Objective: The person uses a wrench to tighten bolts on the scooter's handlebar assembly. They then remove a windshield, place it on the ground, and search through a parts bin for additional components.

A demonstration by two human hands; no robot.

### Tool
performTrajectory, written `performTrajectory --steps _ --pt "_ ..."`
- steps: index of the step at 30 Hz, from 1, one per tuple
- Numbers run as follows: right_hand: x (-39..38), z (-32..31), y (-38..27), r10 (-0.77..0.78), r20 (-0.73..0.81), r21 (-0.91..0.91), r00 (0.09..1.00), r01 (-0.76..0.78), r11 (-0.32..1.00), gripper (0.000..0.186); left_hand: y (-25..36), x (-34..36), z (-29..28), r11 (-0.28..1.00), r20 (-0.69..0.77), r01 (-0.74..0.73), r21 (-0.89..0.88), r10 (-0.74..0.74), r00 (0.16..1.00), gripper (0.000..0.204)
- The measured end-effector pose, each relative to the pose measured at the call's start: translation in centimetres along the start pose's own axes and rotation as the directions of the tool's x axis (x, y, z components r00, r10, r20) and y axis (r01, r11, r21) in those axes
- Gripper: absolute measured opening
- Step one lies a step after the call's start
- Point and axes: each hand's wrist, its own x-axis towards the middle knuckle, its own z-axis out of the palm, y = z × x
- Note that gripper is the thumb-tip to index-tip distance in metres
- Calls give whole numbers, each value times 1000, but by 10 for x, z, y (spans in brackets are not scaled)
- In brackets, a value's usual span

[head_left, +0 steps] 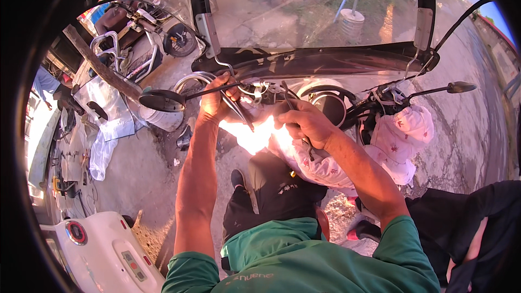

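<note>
I see my left hand (218, 97) closed around a looped length of dark, shiny cable or tubing (188, 80), beside a round black mirror (160, 99) of a two-wheeler. My right hand (305, 120) is closed near the handlebar middle on a dark, thin object whose end hangs below my fingers; its kind is unclear. Bright glare (252, 135) hides what lies between my hands. Pink patterned fabric (406, 130) covers the right handlebar and part of the front. Above both hands stands a clear windshield (315, 5) in a black frame.
Another person in black (467, 222) is close at lower right. A white rear body panel (97, 255) is at lower left. A wooden post (89, 54), a white bucket (161, 118), plastic sheeting (103, 146) and motorcycle parts (176, 40) lie leftward, with another person (46, 84) at the edge.
</note>
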Motion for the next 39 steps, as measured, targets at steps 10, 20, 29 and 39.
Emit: performTrajectory --steps 10,20,29,39 --pt "-72 -12 69 -43 -9 324 999 44 945 13 -2 6 -16 999 64 -34 0 34 997 14" --pt "-130 -23 88 -79 -89 245 993 98 965 21 1 6 -16 999 65 -30 23 29 997 32" --pt "-101 5 44 -127 -94 363 987 153 919 18 3 7 -22 998 106 -51 41 46 993 38" --pt "-94 33 63 48 139 251 989 -82 964 16 -3 -2 -9 999 -106 -31 39 35 994 18"
